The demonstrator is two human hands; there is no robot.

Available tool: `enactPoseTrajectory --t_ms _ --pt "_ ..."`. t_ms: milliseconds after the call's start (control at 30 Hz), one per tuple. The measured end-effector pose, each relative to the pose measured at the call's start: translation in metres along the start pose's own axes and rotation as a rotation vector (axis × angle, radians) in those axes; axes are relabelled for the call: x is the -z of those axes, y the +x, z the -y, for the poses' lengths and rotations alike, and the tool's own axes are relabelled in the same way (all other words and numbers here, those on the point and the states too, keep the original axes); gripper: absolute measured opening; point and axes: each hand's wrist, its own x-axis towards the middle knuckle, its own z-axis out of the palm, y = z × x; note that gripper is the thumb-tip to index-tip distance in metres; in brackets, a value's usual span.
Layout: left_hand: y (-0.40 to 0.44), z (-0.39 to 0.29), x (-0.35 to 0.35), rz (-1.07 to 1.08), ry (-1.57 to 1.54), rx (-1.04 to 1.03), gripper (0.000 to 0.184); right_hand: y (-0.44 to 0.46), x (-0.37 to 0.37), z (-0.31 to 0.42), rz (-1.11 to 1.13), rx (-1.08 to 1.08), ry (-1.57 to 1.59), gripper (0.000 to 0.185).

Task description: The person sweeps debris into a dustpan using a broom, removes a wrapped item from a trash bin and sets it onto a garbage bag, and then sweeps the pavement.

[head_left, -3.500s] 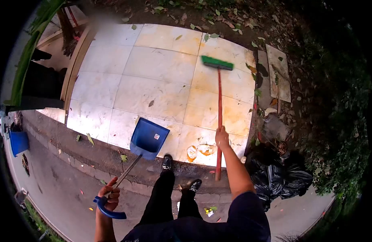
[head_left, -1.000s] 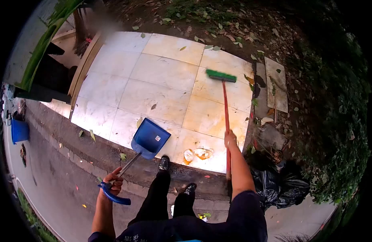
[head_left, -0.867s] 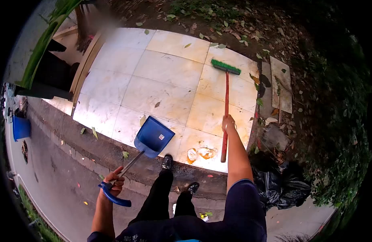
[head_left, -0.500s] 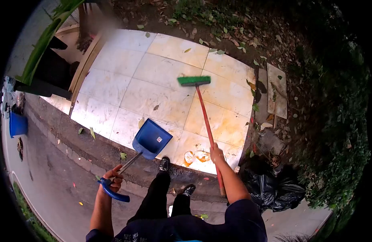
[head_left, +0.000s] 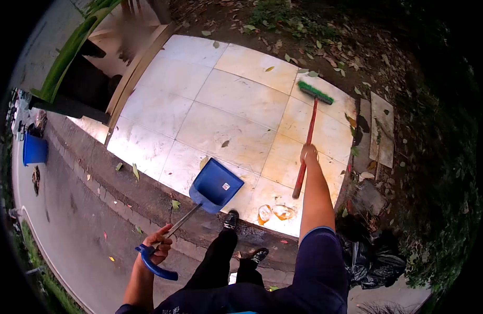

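Observation:
My left hand (head_left: 158,244) is closed round the metal pole of a blue long-handled dustpan (head_left: 216,183), just above its curved blue grip. The pan's wide mouth rests on the edge of the pale tiles (head_left: 163,112). With my right arm stretched forward, my right hand (head_left: 309,155) grips the red stick of a broom (head_left: 315,92). Its green bristle head lies on the tiles at the far right. Two crumpled white pieces with orange stains (head_left: 273,212) lie on the tiles near my feet. A brown leaf (head_left: 225,144) sits on the middle tiles.
Black garbage bags (head_left: 375,259) stand at the right. A blue bucket (head_left: 35,149) is on the road at the left. Leaf-strewn soil (head_left: 351,52) borders the tiles behind. A kerb (head_left: 95,172) runs along the front, and a dark structure (head_left: 81,86) stands at upper left.
The broom has swung away to the right across the tiles, its head now tilted the other way. My right arm has reached farther forward. The dustpan stays at the tile edge as the view shifts.

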Motion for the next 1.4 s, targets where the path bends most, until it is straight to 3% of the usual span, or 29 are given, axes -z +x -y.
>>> enactPoseTrajectory --t_ms 67,133,167,233,433,633,667,733,833,933,1000,1100,1133,1233,1267,1333,1400 --pt "0.001 -0.002 -0.004 0.001 -0.011 -0.001 0.043 -0.002 0.055 0.040 0.142 0.137 -0.334 0.033" --pt "0.002 -0.005 -0.003 -0.001 -0.022 0.012 0.043 0.000 0.060 0.056 0.108 0.095 -0.165 0.052" --pt "0.001 -0.005 -0.001 -0.030 -0.001 -0.003 0.043 0.000 0.054 0.061 0.140 0.256 -0.374 0.042" --pt "0.002 -0.006 0.001 -0.052 0.016 -0.006 0.042 -0.042 0.042 0.076 -0.061 -0.355 0.705 0.031" --pt "-0.004 0.002 0.007 -0.017 -0.008 -0.025 0.037 -0.194 -0.018 0.056 -0.027 -0.251 0.595 0.028" --pt "-0.011 0.030 0.047 0.024 0.055 -0.021 0.032 -0.414 -0.076 0.005 0.201 -0.342 0.429 0.031" --pt "-0.016 0.044 0.046 0.032 0.020 -0.087 0.033 -0.450 -0.103 -0.011 0.081 -0.221 0.426 0.031" --pt "-0.027 0.059 0.055 0.056 0.017 -0.085 0.030 -0.524 -0.077 -0.014 0.299 -0.394 0.427 0.039" --pt "-0.047 0.087 0.064 0.067 0.032 -0.137 0.026 -0.598 -0.086 -0.039 0.305 -0.416 0.413 0.041" --pt "-0.069 0.112 0.085 0.147 -0.022 -0.155 0.028 -0.605 -0.105 -0.060 0.229 -0.357 0.469 0.039" --pt "-0.086 0.131 0.097 0.183 -0.030 -0.164 0.029 -0.581 -0.102 -0.052 0.033 -0.243 0.352 0.033" --pt "-0.111 0.156 0.111 0.209 -0.039 -0.182 0.031 -0.488 -0.129 -0.038 0.073 -0.253 0.444 0.022" --pt "-0.118 0.163 0.115 0.209 -0.045 -0.168 0.031 -0.471 -0.106 -0.018 0.168 -0.286 0.684 0.021" --pt "-0.133 0.185 0.131 0.186 -0.070 -0.209 0.033 -0.385 -0.128 0.010 -0.054 -0.030 0.449 0.026" --pt "-0.138 0.190 0.135 0.190 -0.066 -0.218 0.033 -0.383 -0.124 0.020 -0.049 -0.024 0.450 0.026" --pt "-0.144 0.195 0.139 0.201 -0.058 -0.222 0.033 -0.389 -0.106 0.039 0.118 -0.229 0.503 0.028" --pt "-0.149 0.198 0.148 0.154 -0.048 -0.283 0.034 -0.429 -0.106 0.026 0.134 -0.186 0.484 0.028"
